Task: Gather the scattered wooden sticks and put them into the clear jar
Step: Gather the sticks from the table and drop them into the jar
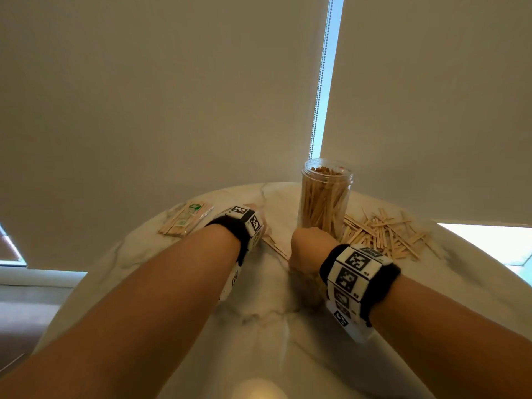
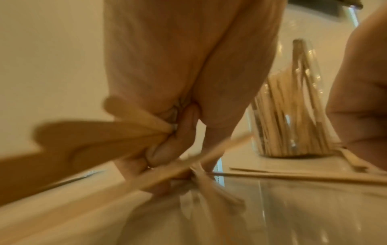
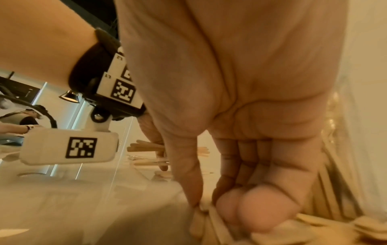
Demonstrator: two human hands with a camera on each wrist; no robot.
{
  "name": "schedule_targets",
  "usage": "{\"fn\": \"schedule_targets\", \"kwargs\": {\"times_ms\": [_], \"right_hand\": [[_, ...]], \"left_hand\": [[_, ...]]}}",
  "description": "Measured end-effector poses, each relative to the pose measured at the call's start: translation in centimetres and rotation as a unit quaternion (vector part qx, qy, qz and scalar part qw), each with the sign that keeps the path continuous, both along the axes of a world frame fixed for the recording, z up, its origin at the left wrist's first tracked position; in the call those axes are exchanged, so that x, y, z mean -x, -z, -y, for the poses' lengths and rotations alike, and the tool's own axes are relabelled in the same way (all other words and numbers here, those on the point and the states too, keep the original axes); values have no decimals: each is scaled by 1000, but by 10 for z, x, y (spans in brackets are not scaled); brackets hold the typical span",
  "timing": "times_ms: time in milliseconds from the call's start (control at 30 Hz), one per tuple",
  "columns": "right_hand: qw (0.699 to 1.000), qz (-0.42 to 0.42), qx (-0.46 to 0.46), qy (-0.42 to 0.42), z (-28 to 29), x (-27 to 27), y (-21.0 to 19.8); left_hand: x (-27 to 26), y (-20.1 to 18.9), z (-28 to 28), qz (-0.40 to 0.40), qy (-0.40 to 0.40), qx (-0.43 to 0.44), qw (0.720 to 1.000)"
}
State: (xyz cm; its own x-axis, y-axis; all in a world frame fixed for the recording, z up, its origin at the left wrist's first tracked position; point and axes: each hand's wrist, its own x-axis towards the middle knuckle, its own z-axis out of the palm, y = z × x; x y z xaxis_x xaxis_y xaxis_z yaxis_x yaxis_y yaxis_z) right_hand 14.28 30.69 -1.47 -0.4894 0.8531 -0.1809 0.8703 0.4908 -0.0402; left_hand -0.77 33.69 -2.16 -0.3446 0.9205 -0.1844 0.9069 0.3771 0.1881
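Note:
The clear jar (image 1: 325, 197) stands upright at the table's far side, open-topped and packed with wooden sticks. My left hand (image 2: 173, 140) grips a fanned bundle of sticks (image 2: 94, 136) just above the table, left of the jar; the head view hides it behind its wristband. Low against the jar's base, my right hand (image 1: 306, 243) curls its thumb and fingers (image 3: 257, 208) round a few flat sticks (image 3: 201, 218) lying on the table. A loose pile of sticks (image 1: 383, 234) lies right of the jar, and a few more sticks (image 1: 276, 244) lie between my hands.
A wrapped packet of sticks (image 1: 185, 218) lies at the far left of the round marble table (image 1: 273, 318). Window blinds hang close behind the jar. The table's edge curves round on both sides.

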Motion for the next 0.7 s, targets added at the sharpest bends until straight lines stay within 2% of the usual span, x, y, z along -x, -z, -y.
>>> {"fn": "schedule_targets", "kwargs": {"times_ms": [67,167,267,367,500,600,633,700], "right_hand": [[1000,9,2,-6,7,-6,-1],[1000,23,11,-6,23,-16,-3],[999,46,10,-15,42,-27,-5],[998,55,8,-29,61,-39,-4],[998,49,14,-31,83,-55,-3],[998,46,23,-27,96,-65,-1],[999,43,20,-23,100,-68,-1],[999,31,13,-14,107,-72,-2]], "left_hand": [[-5,-3,14,-40,26,17,999],[-12,-1,36,-81,22,13,996],[-22,-3,59,-64,43,-1,997],[-28,-1,85,-19,14,-22,999],[-28,0,110,65,-17,-53,996],[-25,-5,122,174,-37,-114,977],[-24,-7,125,241,-52,-136,960],[-27,-10,133,395,-88,-171,898]]}}
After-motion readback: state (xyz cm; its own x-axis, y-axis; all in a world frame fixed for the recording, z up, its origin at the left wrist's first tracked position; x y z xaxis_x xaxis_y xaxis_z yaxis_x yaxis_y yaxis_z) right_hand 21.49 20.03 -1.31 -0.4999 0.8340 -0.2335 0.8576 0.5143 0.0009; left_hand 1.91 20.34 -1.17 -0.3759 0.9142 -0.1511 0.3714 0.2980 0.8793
